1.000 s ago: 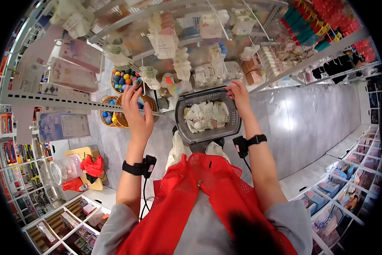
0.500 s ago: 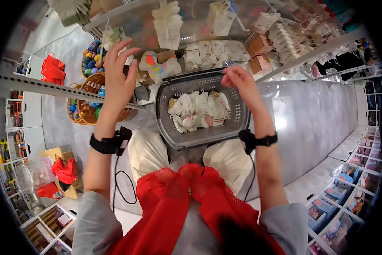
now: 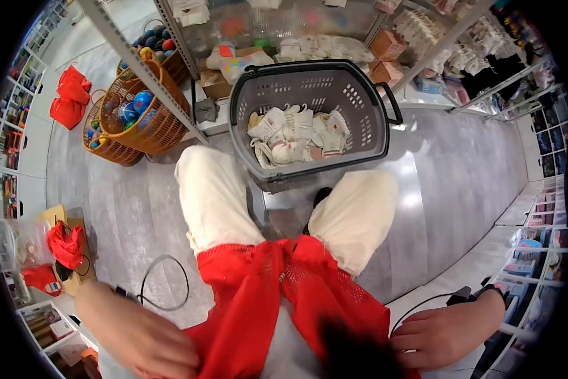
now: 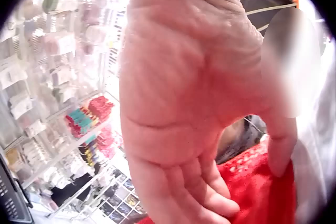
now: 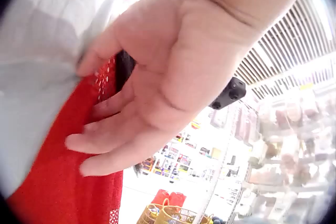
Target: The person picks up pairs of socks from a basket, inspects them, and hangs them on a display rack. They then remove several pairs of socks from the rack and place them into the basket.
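Note:
My left hand is at the left side of the red mesh vest, fingers loosely bent. In the left wrist view its thumb and fingertips overlap the vest, with a gap between them. On the other side, my right hand is by the vest's right edge; in the right wrist view its fingers are spread and lightly bent in front of the red cloth. A grey shopping basket with a dark rim stands ahead of the knees, away from both hands. White packaged baby items lie inside it.
Wicker baskets of colourful balls stand at the left beside a shelf post. Shelving with hanging goods runs along the front. Red cloth bags are on the far left. Wrist cables loop near the left arm.
Both hands have drawn back from above the basket's sides to the vest at the waist. The basket appears larger, its right handle now hangs outward, and the knees are bent apart.

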The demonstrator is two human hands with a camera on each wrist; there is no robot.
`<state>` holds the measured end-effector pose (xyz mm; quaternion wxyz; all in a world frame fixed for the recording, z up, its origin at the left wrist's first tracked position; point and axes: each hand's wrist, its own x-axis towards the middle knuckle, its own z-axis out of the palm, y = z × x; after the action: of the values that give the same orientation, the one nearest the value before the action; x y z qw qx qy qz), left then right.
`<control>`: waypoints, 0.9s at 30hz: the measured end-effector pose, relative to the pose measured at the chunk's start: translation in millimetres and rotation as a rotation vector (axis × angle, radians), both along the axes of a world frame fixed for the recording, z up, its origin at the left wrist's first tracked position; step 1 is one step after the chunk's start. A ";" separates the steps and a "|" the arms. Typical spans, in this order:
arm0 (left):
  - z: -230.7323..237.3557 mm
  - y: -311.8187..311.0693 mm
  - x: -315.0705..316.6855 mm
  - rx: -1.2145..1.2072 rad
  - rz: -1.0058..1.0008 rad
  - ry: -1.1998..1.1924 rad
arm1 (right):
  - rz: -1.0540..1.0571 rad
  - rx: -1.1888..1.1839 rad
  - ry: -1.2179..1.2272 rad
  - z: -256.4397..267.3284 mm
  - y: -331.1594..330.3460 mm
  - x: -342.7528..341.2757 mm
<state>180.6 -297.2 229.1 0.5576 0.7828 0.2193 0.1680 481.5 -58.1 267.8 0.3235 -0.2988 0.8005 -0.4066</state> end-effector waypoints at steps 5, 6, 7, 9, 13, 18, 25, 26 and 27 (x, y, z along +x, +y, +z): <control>27.1 -90.1 49.9 0.334 0.147 -0.094 | 0.004 0.062 0.427 31.1 -87.3 19.8; 29.4 -104.3 58.9 0.385 0.190 -0.191 | -0.065 0.075 0.607 31.5 -101.6 24.0; 31.3 -117.1 64.8 0.420 0.194 -0.199 | -0.006 0.070 0.623 38.5 -107.9 25.9; 34.1 -141.3 74.3 0.484 0.195 -0.208 | 0.108 0.056 0.656 54.5 -117.1 32.4; 37.5 -163.5 94.4 0.612 0.293 -0.135 | 0.069 0.152 0.480 72.6 -143.1 50.5; 37.9 -168.9 109.7 1.011 0.366 -0.185 | 0.205 0.186 0.507 68.6 -138.6 54.1; 35.5 -157.4 124.3 1.305 0.467 -0.302 | 0.109 0.330 0.409 28.7 -126.4 43.6; 35.4 -157.1 124.5 1.309 0.469 -0.302 | 0.095 0.328 0.420 27.9 -125.4 44.8; 36.3 -155.1 122.2 1.306 0.476 -0.305 | 0.098 0.291 0.439 25.4 -123.0 44.3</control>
<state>302.8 -452.4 265.4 -0.0530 0.8556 0.1580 0.4900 525.8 -181.1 293.2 0.2012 -0.3686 0.8860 -0.1967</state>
